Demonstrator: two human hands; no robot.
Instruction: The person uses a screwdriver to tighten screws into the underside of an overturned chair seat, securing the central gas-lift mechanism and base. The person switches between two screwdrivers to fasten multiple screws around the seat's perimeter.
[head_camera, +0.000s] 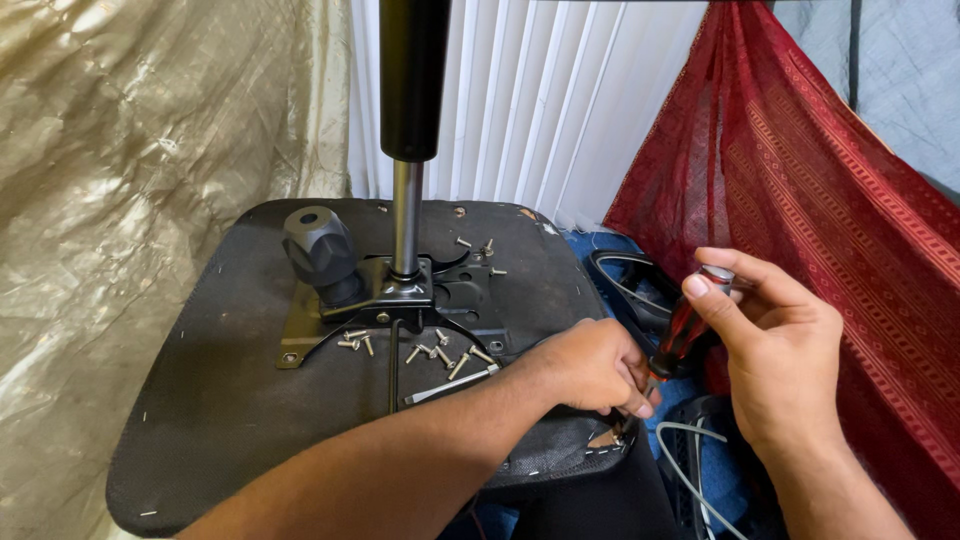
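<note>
Plainly, the upturned seat base (250, 400) lay with its black underside up, the mounting plate (385, 300) at its middle carrying the gas cylinder (407, 210) upright and a grey knob (320, 250) on its left. Both hands worked at the near right edge of the seat: the right hand (785, 360) was closed around the red handle of a screwdriver (685, 335), thumb on its cap, while the left hand (590, 365) pinched the shaft low down, steadying the tip near the seat's rim; the tip itself was hidden. Judging by the loose screws (440, 352) scattered just near the plate, several fasteners were out of their holes, though the plate sat in place. A metal rod (452, 385) lay beside them. Red cloth (800, 200) hung at right.
</note>
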